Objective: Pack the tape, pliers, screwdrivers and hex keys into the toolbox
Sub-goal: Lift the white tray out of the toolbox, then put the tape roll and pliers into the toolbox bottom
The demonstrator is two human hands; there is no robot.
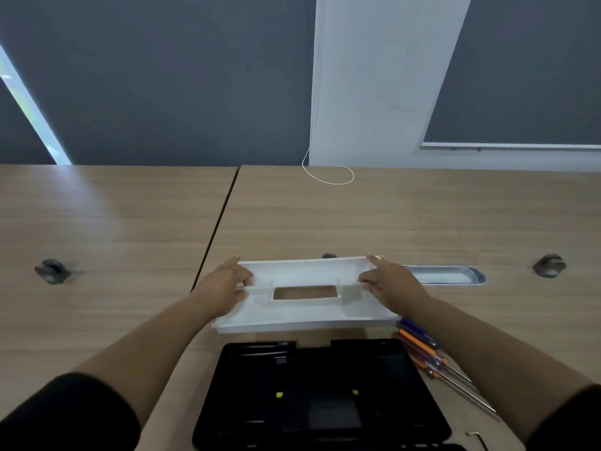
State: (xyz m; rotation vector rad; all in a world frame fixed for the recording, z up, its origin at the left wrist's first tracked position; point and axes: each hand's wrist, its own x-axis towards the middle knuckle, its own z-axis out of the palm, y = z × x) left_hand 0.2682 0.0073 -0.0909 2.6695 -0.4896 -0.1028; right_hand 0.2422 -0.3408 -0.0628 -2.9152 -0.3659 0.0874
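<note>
From the head view, both hands hold a white tray (305, 292) at its short ends: the left hand (224, 286) pinches the left end, the right hand (388, 283) the right end, thumbs inside, fingers over the rim, forearms reaching forward. It is unclear whether the tray rests on the table (130, 222). The black toolbox (320, 395) lies open below the hands. Screwdrivers (422, 348) lie just under the right wrist; that forearm could sweep them. A hex key (476, 437) lies further back by the right sleeve. Tape and pliers are not visible.
</note>
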